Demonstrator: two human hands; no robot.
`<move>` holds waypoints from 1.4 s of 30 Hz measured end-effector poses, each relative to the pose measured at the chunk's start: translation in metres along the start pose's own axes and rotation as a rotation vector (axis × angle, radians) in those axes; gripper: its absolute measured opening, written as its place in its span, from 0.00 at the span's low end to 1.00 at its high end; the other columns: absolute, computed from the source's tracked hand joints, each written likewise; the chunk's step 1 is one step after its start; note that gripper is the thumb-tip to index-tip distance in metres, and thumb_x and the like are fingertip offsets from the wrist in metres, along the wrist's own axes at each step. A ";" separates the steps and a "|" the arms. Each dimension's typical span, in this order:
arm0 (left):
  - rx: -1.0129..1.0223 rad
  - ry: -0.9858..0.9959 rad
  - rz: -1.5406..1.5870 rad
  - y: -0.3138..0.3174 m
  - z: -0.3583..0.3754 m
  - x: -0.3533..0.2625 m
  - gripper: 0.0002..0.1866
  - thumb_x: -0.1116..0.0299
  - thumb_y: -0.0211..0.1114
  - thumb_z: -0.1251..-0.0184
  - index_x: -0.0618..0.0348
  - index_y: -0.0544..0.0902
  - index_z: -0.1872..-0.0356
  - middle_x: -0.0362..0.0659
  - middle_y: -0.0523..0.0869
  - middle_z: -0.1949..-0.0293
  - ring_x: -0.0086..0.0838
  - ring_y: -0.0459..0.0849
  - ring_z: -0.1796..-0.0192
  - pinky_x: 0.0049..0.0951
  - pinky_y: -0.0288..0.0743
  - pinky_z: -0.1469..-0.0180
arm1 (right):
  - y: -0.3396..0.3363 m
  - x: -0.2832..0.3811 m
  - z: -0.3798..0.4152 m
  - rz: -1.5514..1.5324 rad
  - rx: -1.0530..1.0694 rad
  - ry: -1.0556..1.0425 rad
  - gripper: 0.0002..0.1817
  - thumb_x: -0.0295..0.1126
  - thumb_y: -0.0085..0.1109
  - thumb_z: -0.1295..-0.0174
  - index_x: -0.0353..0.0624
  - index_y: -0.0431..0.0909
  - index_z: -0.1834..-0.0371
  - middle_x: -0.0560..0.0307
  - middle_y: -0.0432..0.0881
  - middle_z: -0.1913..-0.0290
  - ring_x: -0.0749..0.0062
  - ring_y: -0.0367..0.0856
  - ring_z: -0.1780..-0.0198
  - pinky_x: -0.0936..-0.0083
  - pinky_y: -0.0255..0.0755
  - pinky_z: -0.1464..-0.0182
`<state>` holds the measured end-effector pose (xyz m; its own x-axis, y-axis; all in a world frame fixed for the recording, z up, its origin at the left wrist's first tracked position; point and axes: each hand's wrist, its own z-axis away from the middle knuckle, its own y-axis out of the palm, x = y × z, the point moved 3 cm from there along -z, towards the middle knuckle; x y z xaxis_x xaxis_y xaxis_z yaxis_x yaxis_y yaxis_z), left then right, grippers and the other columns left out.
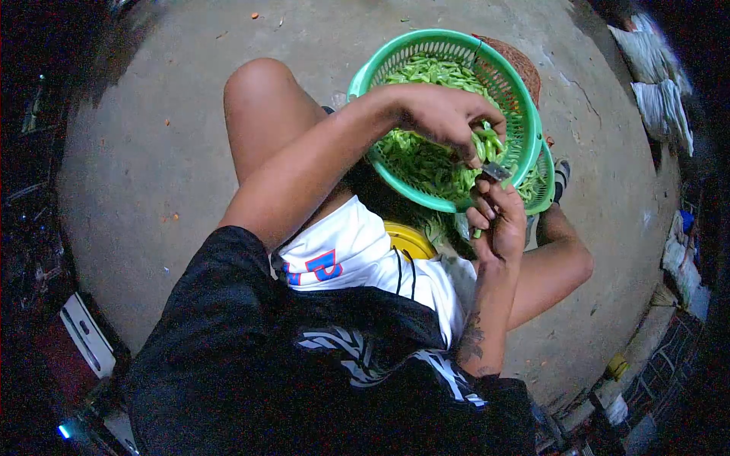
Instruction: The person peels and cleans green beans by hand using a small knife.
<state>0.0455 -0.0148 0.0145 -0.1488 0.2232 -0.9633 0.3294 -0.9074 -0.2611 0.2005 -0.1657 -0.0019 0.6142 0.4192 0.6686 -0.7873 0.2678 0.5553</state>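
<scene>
My left hand (449, 118) reaches across over a green plastic basket (363, 80), fingers curled around several slim green pods (489, 143). Just below them, my right hand (500, 216) is closed with a small flat metal blade (496, 171) at its thumb and fingertip. The blade sits right by the pods in my left fingers. A short green end shows under the curled fingers of my right hand. Cut green vegetable pieces (433, 72) fill much of the basket beneath both hands.
A second green basket (546, 182) with more green pieces sits partly under the first. Behind it lies a reddish mesh sack (521, 64). Something yellow and round (411, 239) shows between my legs. Pale sacks (661, 106) lie at the right edge of the concrete floor (160, 197).
</scene>
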 end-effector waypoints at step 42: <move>0.014 0.069 -0.033 -0.014 0.001 0.010 0.24 0.68 0.76 0.40 0.61 0.83 0.43 0.45 0.87 0.45 0.33 0.82 0.40 0.37 0.72 0.35 | 0.017 0.002 -0.002 0.228 -0.040 0.038 0.14 0.39 0.55 0.22 0.38 0.78 0.50 0.62 0.77 0.68 0.85 0.64 0.79 0.87 0.57 0.80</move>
<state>0.0389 -0.0004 0.0084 -0.0940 0.2764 -0.9564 0.3118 -0.9042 -0.2920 0.1884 -0.1581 0.0080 0.4186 0.5050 0.7548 -0.9073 0.1968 0.3716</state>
